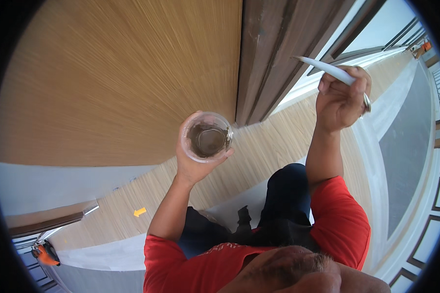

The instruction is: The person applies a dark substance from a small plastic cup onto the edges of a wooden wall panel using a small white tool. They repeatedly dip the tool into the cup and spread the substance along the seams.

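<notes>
My left hand (193,163) is wrapped round a clear plastic cup (185,139), holding it upright in front of the wooden panel. Brown liquid that looks like paint (211,140) lies in the cup, and some is smeared up its inner wall. Raised to the right, my right hand (344,97) is closed round a slim white paintbrush (327,68). The brush tapers to a brownish tip, which points left toward the dark brown door frame (274,53); I cannot tell whether it touches. Something shiny and metallic (367,102) shows at the hand's outer side.
A large light-brown wood-grain panel (117,83) fills the upper left beside the frame. Wood-look flooring (259,141) runs below, with pale sheeting (102,254) along it. A yellow arrow marker (139,212) lies on the floor. An orange-and-black object (46,254) is at the far left.
</notes>
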